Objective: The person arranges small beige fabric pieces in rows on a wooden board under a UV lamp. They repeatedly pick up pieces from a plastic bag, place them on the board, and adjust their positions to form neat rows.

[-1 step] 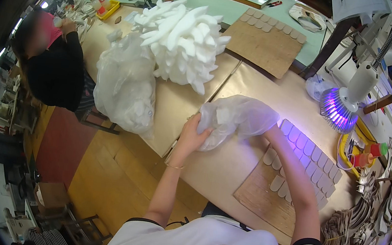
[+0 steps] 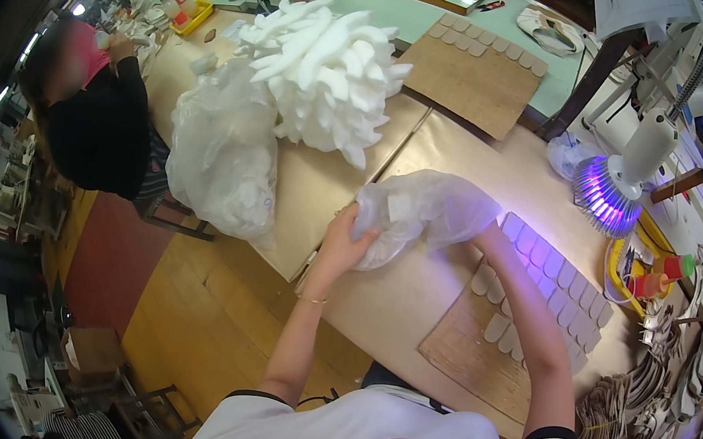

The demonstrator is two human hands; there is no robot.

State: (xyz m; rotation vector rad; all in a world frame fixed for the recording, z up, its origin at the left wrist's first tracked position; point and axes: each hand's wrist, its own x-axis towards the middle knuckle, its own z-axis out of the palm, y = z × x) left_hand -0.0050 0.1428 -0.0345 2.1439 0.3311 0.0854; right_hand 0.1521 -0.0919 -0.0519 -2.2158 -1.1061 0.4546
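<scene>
A crumpled, translucent plastic bag (image 2: 429,205) lies on the gold-coloured table in front of me, with a small pale piece showing through its film. My left hand (image 2: 349,237) is closed on the bag's left end, thumb apart from the fingers on the near side. At the other end, my right hand (image 2: 483,234) reaches into the bag; its fingers are hidden by the film. Right beside that forearm is a wooden board (image 2: 477,343) with rows of rounded, pale pieces (image 2: 543,285) laid on it, partly lit violet.
Left of the bag stand a large filled plastic bag (image 2: 227,150) and a heap of white foam pieces (image 2: 326,78). A second board (image 2: 476,85) lies at the back. A lamp (image 2: 608,196) glows violet at right, near a yellow tray (image 2: 620,268). A co-worker (image 2: 98,124) sits at left.
</scene>
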